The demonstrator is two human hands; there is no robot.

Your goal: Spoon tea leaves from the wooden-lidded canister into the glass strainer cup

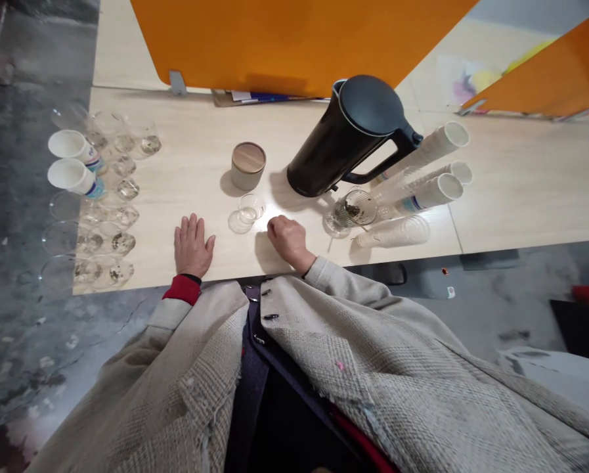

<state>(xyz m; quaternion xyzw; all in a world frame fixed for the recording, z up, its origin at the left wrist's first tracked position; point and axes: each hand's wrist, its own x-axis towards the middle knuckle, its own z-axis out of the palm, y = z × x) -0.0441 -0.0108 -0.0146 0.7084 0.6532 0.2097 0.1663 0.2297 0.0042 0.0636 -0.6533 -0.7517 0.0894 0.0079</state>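
Observation:
Palm down on the pale table, my left hand lies flat with its fingers stretched out, holding nothing. My right hand is curled closed above the table; what its fingers hold, if anything, is hidden. Just left of it stands a small clear cup. Behind that cup is a grey canister with a wooden lid. A tall black kettle stands beyond my right hand. To the right, a ribbed glass contains dark tea leaves and a thin stick.
Clear cups with tea leaves line the table's left end, with two white paper cups among them. Stacked paper cups and a stack of clear plastic cups lie at right. An orange partition borders the back.

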